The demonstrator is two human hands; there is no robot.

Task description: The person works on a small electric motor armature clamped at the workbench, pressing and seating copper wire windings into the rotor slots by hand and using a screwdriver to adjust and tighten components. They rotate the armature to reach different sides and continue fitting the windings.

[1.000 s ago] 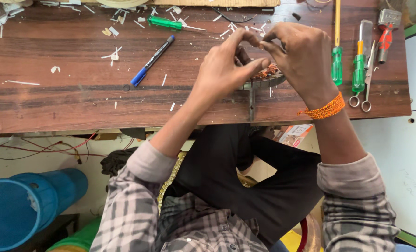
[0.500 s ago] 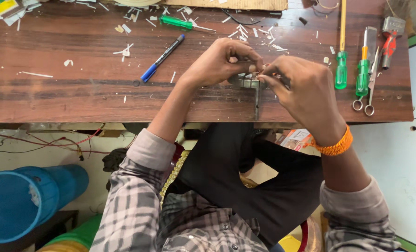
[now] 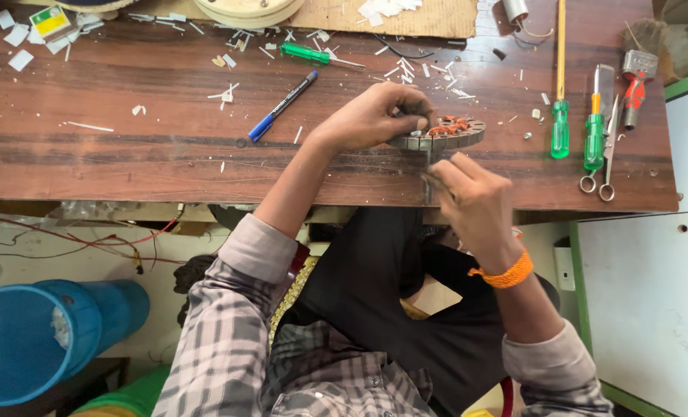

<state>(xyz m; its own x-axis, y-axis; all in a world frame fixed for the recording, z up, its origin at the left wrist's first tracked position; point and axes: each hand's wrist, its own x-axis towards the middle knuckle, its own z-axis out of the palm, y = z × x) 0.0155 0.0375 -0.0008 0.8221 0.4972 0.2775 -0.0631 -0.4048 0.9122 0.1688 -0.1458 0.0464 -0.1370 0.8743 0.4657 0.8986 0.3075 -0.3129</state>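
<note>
— Well, where does the work sit right now?

— On the desk [image 3: 128, 154], close to its front edge and right of the middle. The left hand [image 3: 371, 116] is clasped over the slotted metal ring [image 3: 440, 137], which has copper-coloured wire [image 3: 448, 127] in its slots, fingertips pinching the near rim. The right hand [image 3: 475, 201] hangs just in front, over the front edge, curled around something thin and dark — I cannot tell what it is.

— What could go wrong?

— My guess is that the ring sits near enough to the edge that a hard tug towards the body could drag it off into the lap. A slip of the thin piece might also scrape the wire.

— And room to move?

— To the right it is tight: two green-handled screwdrivers [image 3: 560, 127], a pair of scissors [image 3: 608, 154] and a red-handled tool [image 3: 633, 93] lie towards the right edge, so a wide swing of the right elbow could knock them. To the left there is more open wood, with only a blue pen [image 3: 282, 106], a green marker [image 3: 305, 52] and white scraps [image 3: 224, 94] towards the back edge. A blue bin [image 3: 27, 347] stands below the left end.
</note>
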